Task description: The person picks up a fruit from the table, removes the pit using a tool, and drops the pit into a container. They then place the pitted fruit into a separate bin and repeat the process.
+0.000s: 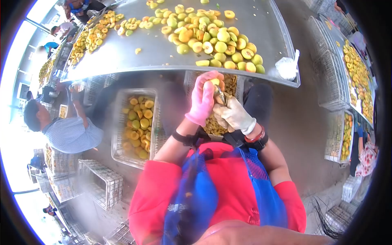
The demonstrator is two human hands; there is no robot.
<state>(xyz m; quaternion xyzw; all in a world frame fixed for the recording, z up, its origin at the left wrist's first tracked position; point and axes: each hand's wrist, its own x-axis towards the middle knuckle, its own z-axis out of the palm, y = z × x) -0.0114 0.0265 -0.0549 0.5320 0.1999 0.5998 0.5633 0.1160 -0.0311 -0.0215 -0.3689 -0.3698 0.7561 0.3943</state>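
Blue apron (192, 192) over red shirt (228, 175) filled lower frame. Left grip (203, 98), pink-gloved, clenched round yellow fruit (214, 81) just below near edge of bench (122, 53). Right grip (233, 115), white-gloved, grasped small metal tool (221, 96), its tip against fruit. Both hung above crate of cut pieces (218, 124). Bench carried heap of whole fruit (216, 38) toward near right corner, white plastic container (287, 67) at that corner. Second crate (139, 126), holding halves, sat left of hands; person in blue checked shirt (71, 132) just beyond it.
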